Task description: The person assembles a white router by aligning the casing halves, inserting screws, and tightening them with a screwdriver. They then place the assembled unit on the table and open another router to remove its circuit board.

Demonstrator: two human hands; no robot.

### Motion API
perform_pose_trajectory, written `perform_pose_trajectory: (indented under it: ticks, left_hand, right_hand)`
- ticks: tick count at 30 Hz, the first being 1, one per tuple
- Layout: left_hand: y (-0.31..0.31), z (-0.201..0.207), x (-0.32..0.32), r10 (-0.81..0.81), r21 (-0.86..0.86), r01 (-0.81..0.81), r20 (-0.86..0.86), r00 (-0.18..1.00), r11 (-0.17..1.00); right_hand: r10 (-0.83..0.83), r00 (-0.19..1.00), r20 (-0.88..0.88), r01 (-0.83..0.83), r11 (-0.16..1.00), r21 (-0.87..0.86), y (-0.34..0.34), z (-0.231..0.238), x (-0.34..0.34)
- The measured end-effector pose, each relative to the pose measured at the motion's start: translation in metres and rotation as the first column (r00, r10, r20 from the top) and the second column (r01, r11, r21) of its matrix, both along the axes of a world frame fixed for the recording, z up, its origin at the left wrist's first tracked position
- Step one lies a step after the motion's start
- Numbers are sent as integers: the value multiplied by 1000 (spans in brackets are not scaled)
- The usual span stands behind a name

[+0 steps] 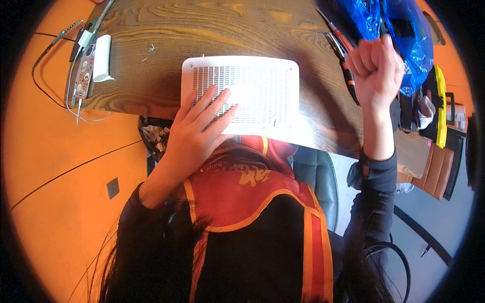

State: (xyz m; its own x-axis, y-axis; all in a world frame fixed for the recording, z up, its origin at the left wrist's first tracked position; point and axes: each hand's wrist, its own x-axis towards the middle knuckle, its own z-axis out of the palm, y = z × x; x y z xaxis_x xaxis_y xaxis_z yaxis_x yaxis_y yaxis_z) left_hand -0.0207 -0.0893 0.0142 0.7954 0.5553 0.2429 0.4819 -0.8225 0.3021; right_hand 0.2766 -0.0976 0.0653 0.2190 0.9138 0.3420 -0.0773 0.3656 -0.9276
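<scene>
My left hand [199, 123] lies with its fingers stretched and spread on a white slotted panel [273, 91]. The panel rests at the table's near edge, with round marks at its two far corners. Raised at the right is my right hand [376, 73], its fingers curled into a fist; whatever may be inside it is hidden. Beside that fist lie red-and-black hand tools [347, 76], partly covered by it. A blue plastic bag [417, 55] is just beyond and to its right.
On the wooden table [252, 30], a white oblong object [102, 58] stands at the left near a sticker-covered strip [83, 76] with cables. Several small screw-like pieces [151, 48] lie nearby. At the right is a yellow-and-black case [440, 108]. A dark chair [318, 177] is below the table.
</scene>
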Motion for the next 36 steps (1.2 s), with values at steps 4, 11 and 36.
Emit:
perform_pose_trajectory:
  ticks: [4,11,36]
  left_hand:
    - [7,-1,0,14,-6,-14,-30,999,1000]
    - [45,31,10,107,-136,-124,-125,986,983]
    - [101,4,73,34,-191,-20,71,997,981]
  right_hand:
    - [-82,997,-9,82,997,13,-20,-13,9]
    - [-127,990,-59,124,991,-56,-38,-24,16]
    - [-306,894,327,257,949,184,3,-68,2]
